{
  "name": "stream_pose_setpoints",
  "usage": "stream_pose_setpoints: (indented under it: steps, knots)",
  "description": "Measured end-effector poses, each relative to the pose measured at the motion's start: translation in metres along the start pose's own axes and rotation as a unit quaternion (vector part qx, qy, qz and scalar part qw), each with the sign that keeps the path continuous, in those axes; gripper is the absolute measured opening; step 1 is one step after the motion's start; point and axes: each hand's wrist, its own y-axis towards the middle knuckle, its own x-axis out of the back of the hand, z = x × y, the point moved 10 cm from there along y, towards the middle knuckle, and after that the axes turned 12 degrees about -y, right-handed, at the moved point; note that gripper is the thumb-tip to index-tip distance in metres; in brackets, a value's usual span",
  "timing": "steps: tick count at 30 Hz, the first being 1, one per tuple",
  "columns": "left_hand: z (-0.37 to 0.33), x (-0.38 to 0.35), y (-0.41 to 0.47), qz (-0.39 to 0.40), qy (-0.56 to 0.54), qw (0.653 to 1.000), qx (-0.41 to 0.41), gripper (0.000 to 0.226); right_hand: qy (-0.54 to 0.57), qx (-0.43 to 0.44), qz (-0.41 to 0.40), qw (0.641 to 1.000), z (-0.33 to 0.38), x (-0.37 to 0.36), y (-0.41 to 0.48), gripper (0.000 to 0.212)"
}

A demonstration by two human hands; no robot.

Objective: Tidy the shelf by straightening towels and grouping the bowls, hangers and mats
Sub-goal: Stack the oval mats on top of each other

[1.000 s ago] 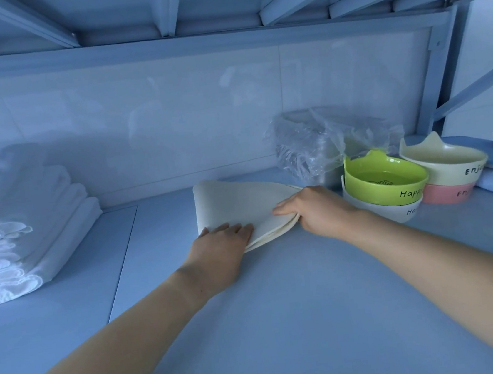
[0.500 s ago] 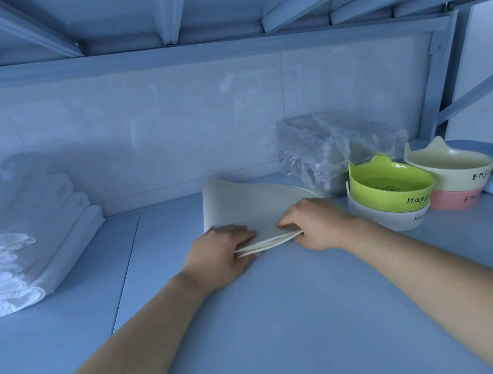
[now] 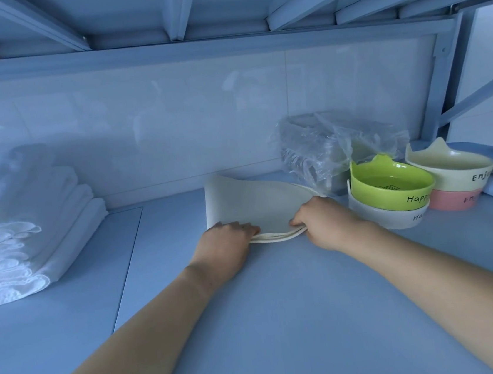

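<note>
My left hand (image 3: 224,244) and right hand (image 3: 326,224) pinch the mats (image 3: 259,206) near the shelf's (image 3: 285,320) back edge, squaring them; laying them flat likely comes next.

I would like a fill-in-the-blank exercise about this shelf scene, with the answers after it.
The folded towels lie to the ____ of the mats. The left hand and the right hand both grip the ____. The lower bowl under the cream bowl is ____. The plastic bag lies ____ the green bowl.
Answers: left; mats; pink; behind.
</note>
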Motion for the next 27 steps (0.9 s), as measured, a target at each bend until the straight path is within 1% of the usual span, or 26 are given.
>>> stream_pose_setpoints:
  steps: [6,10,12,14,16,18,20,22,24,27]
  knots:
    - [0.004,-0.003,-0.001,0.036,0.05,0.998,0.029,0.045,-0.007,-0.009,-0.044,0.999,0.001,0.0,0.002,0.034]
    - [-0.004,-0.004,-0.003,0.053,0.099,0.993,0.025,0.041,0.026,-0.003,-0.056,0.998,-0.001,0.0,-0.002,0.049]
    - [-0.005,-0.005,-0.003,0.052,0.099,0.993,0.03,0.041,0.039,-0.002,-0.057,0.998,-0.002,0.0,-0.003,0.049]
    - [-0.006,-0.004,-0.004,0.041,0.077,0.996,0.037,0.043,0.044,-0.009,-0.061,0.997,-0.005,0.0,-0.002,0.045]
    - [-0.007,-0.004,-0.004,0.032,0.044,0.998,0.034,0.038,0.039,-0.014,-0.063,0.997,-0.006,0.0,-0.001,0.043]
    - [-0.006,-0.004,-0.004,0.026,-0.001,0.999,0.024,0.034,0.04,-0.016,-0.062,0.997,-0.005,0.001,-0.002,0.046]
    - [-0.002,-0.007,-0.006,0.029,-0.054,0.998,0.014,0.04,0.046,-0.018,-0.058,0.997,-0.005,0.003,-0.006,0.047]
    - [0.003,-0.008,-0.009,0.026,-0.122,0.992,0.012,0.047,0.014,-0.014,-0.05,0.999,-0.002,0.005,-0.008,0.038]
    - [0.006,-0.008,-0.011,0.024,-0.171,0.985,0.009,0.054,-0.016,0.006,-0.04,0.999,0.002,0.008,-0.008,0.028]
    - [0.004,-0.009,-0.009,0.026,-0.174,0.984,-0.002,0.055,0.021,0.075,-0.001,0.997,0.017,0.008,-0.01,0.036]
